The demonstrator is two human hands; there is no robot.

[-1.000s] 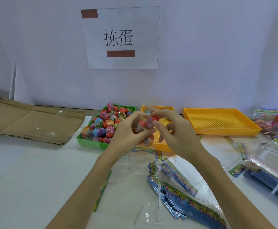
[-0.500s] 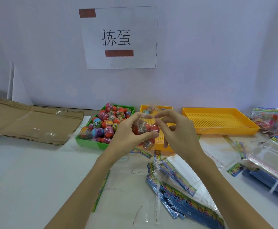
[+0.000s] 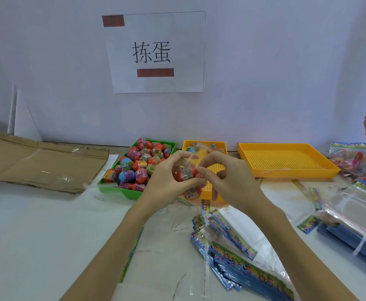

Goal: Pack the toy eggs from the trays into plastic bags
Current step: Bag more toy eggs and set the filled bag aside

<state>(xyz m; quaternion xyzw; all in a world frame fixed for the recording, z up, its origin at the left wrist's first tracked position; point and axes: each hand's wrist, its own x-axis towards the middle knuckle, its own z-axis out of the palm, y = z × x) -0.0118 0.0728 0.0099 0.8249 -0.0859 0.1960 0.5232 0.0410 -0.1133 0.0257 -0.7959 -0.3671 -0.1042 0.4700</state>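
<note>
Green tray [image 3: 132, 193], heaped with toy eggs [image 3: 141, 164], sits at ten o'clock from the hands; small yellow tray [image 3: 204, 144], few eggs left, directly behind them at twelve. Clear plastic bag [image 3: 191, 158], held between both hands above the table, mouth up. Left hand [image 3: 166, 183] curled around a red toy egg [image 3: 185, 173] inside the bag, long axis near-upright; right hand [image 3: 227, 181] pinches the film at the egg's three o'clock, equally near.

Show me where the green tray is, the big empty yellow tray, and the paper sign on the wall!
green tray [image 3: 121, 190]: head view, on its front wall.
big yellow tray [image 3: 290, 173]: head view, on its front rim.
paper sign [image 3: 177, 35]: head view, on a blank white part.
</note>
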